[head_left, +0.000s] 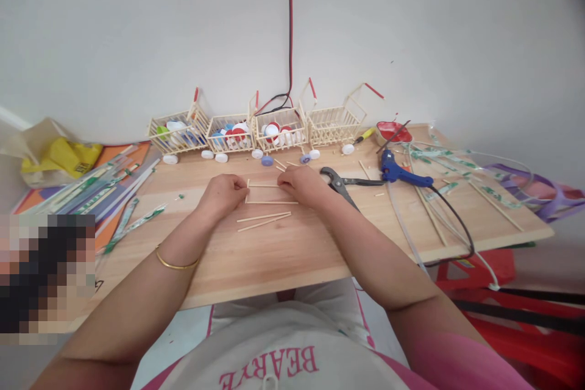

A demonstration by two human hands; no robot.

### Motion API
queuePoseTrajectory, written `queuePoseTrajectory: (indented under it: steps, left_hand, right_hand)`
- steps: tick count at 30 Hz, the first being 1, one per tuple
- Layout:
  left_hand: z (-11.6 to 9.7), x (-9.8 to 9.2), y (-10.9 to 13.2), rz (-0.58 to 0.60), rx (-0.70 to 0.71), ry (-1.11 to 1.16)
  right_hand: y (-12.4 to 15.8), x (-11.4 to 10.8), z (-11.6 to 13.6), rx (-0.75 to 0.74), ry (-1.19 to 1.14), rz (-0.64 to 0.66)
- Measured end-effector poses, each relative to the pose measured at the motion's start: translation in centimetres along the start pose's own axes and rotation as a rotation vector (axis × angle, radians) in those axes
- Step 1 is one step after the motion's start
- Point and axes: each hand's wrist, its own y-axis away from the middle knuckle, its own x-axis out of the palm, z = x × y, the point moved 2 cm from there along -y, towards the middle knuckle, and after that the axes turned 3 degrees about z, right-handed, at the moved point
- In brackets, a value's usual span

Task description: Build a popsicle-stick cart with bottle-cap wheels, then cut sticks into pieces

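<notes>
On the wooden table lies a small rectangular frame of thin wooden sticks (272,202). The fingers of my left hand (225,192) are closed at its left end, by the short crosspiece. My right hand (304,187) is closed at the frame's right end and hides part of that side. Two loose wooden sticks (264,217) lie just nearer to me. Behind my hands stand several miniature stick-built shopping carts, among them one with red and white caps (280,128) and one without a load (336,122).
Right of my hands lie black pliers (340,183) and a blue glue gun (402,172) with its cord. A red dish (393,131) sits behind. Stick wrappers (445,155) lie on the right, packaged sticks (109,189) and a yellow bag (64,155) on the left.
</notes>
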Motion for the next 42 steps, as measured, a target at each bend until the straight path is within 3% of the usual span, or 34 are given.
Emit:
queuePoseTrajectory:
  steps: [14,22,31,42]
  left_hand:
    - [0.0,0.0,-0.1,-0.004,-0.003,-0.003]
    - [0.0,-0.1,0.1,-0.008,0.035,0.007]
    - [0.9,0.1,-0.2,-0.001,0.047,0.086]
    - [1.5,0.2,0.0,0.061,-0.035,0.167]
  right_hand:
    - [0.0,0.0,-0.2,0.002,-0.038,-0.004]
    - [0.7,-1.0,-0.1,-0.042,-0.118,-0.074]
    - [1.1,-0.7,1.2,-0.124,-0.133,0.002]
    - [1.3,-0.2,1.7,-0.135,-0.086,0.041]
